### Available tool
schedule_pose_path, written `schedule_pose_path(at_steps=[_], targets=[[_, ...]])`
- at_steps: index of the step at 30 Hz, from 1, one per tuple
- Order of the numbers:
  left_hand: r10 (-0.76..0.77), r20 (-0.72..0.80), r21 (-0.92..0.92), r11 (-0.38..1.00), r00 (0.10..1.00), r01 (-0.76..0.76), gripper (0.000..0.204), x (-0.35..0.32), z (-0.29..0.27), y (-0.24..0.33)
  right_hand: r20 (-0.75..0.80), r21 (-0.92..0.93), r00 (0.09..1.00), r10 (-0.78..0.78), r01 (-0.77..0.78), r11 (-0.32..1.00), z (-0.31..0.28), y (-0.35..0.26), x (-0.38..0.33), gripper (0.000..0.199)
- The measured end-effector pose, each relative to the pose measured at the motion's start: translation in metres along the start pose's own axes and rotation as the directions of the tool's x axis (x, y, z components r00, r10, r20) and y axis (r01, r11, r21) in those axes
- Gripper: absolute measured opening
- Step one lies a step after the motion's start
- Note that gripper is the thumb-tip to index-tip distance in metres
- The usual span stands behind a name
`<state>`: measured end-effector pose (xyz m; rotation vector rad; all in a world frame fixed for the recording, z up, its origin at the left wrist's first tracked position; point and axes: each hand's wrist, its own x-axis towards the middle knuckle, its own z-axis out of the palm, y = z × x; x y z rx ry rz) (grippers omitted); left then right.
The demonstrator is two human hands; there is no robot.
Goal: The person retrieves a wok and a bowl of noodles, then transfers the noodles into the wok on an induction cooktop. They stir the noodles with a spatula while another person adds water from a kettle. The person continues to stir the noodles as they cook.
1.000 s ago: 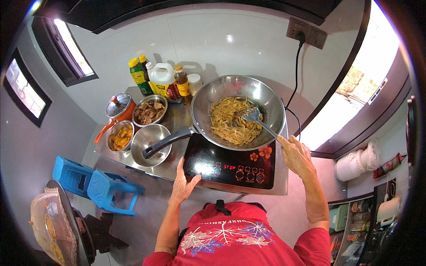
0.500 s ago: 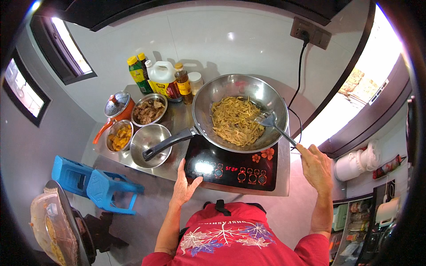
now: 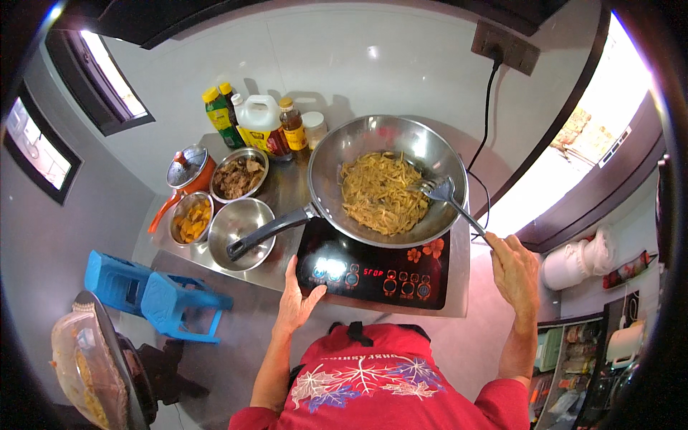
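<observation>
My right hand (image 3: 513, 271) is closed around the handle of a slotted spatula (image 3: 443, 190), whose head rests inside the wok at the right side of the food. The steel wok (image 3: 437, 154) holds a heap of yellowish-brown shredded food (image 3: 383, 193). It sits on a black induction cooktop (image 3: 344, 295) with lit red symbols. The wok's black handle (image 3: 269, 233) points to the lower left, over an empty steel bowl (image 3: 231, 223). At the cooktop's front left edge, my left hand (image 3: 295, 301) is open, thumb and fingers apart, holding nothing.
Left of the wok stand a bowl of brown meat pieces (image 3: 239, 178), a bowl of orange chunks (image 3: 192, 218) and a lidded orange pot (image 3: 190, 169). Several bottles (image 3: 261, 125) line the wall. A black cord (image 3: 487, 118) hangs behind the wok. Blue stools (image 3: 179, 304) stand below left.
The spatula and my right hand have shifted slightly to the right, with the spatula's head nearer the wok's right wall. My left hand has barely moved.
</observation>
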<state>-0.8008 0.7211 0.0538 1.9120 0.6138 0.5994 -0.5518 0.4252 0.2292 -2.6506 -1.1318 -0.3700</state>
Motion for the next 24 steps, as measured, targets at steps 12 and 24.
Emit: schedule_pose_path(at_steps=[12, 24], targets=[[0.003, -0.011, 0.030, 1.000, 1.000, -0.003, 0.096, 0.001, 0.000, 0.000, 0.034, 0.038, 0.990, -0.138, 0.136, 0.990, 0.037, -0.013, 0.032, 0.029], [0.038, -0.020, -0.012, 0.999, 0.999, -0.038, 0.118, -0.008, -0.008, 0.015, -0.208, 0.116, 0.894, -0.397, 0.426, 0.897, 0.019, -0.043, 0.004, 0.060]])
